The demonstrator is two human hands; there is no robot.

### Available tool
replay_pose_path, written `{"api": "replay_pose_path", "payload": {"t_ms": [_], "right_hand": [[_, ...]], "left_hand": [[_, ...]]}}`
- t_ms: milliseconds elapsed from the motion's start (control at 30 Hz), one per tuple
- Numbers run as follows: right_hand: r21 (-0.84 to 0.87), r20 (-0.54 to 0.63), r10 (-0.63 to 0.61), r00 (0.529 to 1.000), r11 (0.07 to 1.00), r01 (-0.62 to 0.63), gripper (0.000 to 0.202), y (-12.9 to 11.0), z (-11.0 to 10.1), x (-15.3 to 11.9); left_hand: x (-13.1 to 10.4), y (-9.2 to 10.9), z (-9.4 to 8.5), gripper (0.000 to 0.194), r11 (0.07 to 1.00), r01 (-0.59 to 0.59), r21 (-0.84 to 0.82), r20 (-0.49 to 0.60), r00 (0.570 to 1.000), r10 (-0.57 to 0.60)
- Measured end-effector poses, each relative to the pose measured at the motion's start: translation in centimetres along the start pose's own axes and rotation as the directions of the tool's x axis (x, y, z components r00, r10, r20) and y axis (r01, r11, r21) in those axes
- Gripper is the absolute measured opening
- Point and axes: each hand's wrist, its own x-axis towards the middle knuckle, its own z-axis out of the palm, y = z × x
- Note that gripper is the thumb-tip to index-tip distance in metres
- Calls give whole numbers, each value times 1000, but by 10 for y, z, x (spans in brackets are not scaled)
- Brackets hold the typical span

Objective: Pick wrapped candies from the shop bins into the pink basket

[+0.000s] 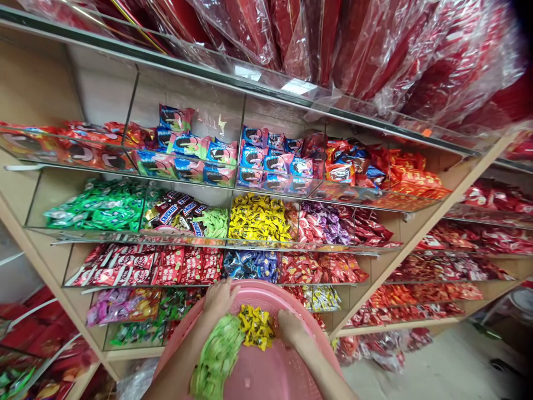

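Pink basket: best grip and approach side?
Likely the rim of the pink basket, at opposite points, coming from above at left and right: it's round, its open mouth faces up, and green packets and yellow packets lie inside.

The lone head view looks forward and down from above a pink basket (pixel 277 380), which sits close at the bottom edge. Candy shelves (pixel 381 273) stand near beyond it, sloping across the wide, tilted picture; floor (pixel 387 380) shows lower right.
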Motion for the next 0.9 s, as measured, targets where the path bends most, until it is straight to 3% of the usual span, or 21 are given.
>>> {"api": "replay_pose_path", "payload": {"t_ms": [100, 433, 533, 633, 700, 800, 900], "right_hand": [[-7, 30, -26, 999, 1000, 26, 30, -1, 2, 0], [-4, -59, -59, 997, 998, 59, 33, -5, 0, -4], [-16, -105, -60, 993, 998, 58, 33, -6, -10, -5], [-14, -174, -88, 981, 996, 87, 25, -9, -39, -6], [29, -242, -122, 963, 991, 133, 19, -12, -69, -8], [136, -367, -172, 914, 962, 236, 27, -17, -117, -11], [211, -405, -285, 869, 896, 392, 28, -19, -136, -10]], "left_hand": [[0, 0, -1, 43, 1000, 2, -1, 7, 1000, -2], [0, 2, -4, 41, 1000, 19, 2, 18, 1000, -19], [-1, 3, -5, 41, 1000, 25, -2, 29, 999, -25], [-2, 3, -6, 42, 999, 41, -5, 32, 999, -40], [-2, 3, -5, 43, 999, 35, -4, 23, 999, -35], [-3, 2, -2, 44, 1000, 14, 7, 7, 1000, -14], [-2, 1, 1, 45, 1000, 1, 11, -11, 1000, -1]]}}
